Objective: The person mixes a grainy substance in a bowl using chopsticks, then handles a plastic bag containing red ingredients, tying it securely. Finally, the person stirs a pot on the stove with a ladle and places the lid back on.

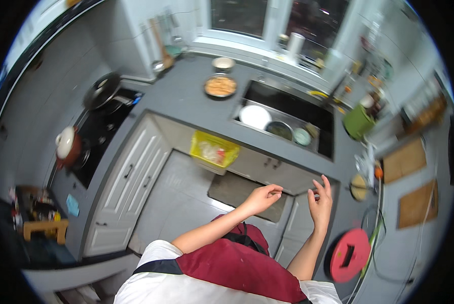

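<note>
My left hand [264, 197] is raised over the floor mat in front of my red apron [234, 262], its fingers curled loosely with nothing seen in them. To its right, my right hand [320, 199] is held up near the counter edge, fingers apart and empty. Beyond them, the sink [287, 102] holds a white plate [255, 117], a dark round vessel [279, 130] and a light green bowl [302, 136]. A dish of orange-brown food [220, 86] stands on the grey counter left of the sink, with a pale bowl [223, 64] behind it.
A bin with a yellow liner [215, 149] hangs at the cabinets below the counter. The stove [107, 129] at left bears a lidded red pot [66, 146] and a dark lidded pan [102, 91]. At right are a red round object [350, 255], cables and a green container [359, 121].
</note>
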Available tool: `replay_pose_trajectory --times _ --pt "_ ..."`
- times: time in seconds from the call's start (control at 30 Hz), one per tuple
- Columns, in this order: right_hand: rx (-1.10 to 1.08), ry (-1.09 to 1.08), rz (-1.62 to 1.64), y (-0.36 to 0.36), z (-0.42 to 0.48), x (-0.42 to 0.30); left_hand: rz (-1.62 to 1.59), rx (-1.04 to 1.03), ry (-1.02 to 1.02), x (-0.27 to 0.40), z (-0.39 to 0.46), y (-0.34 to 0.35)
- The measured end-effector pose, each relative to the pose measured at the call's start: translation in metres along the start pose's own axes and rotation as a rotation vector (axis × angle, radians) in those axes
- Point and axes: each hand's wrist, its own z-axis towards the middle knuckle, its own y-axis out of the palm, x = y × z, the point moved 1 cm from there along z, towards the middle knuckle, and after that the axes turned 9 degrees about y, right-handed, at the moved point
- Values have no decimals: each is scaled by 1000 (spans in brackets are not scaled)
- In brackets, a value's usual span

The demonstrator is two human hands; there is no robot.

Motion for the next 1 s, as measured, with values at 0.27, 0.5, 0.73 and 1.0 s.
replay_pose_trajectory --times 0.27,0.5,0.73,1.0 --pt "-556 -419 98 181 99 -146 -57 620 -41 -37 -35 -156" --pt "-898 -761 166 317 96 -285 -146 964 -126 -15 -97 -248" --pt "-1301 -1028 283 415 -17 -400 -307 1313 -103 -35 -201 -291" --pt "-1399 -979 384 519 -144 -511 -110 1440 -79 -51 -372 -373"
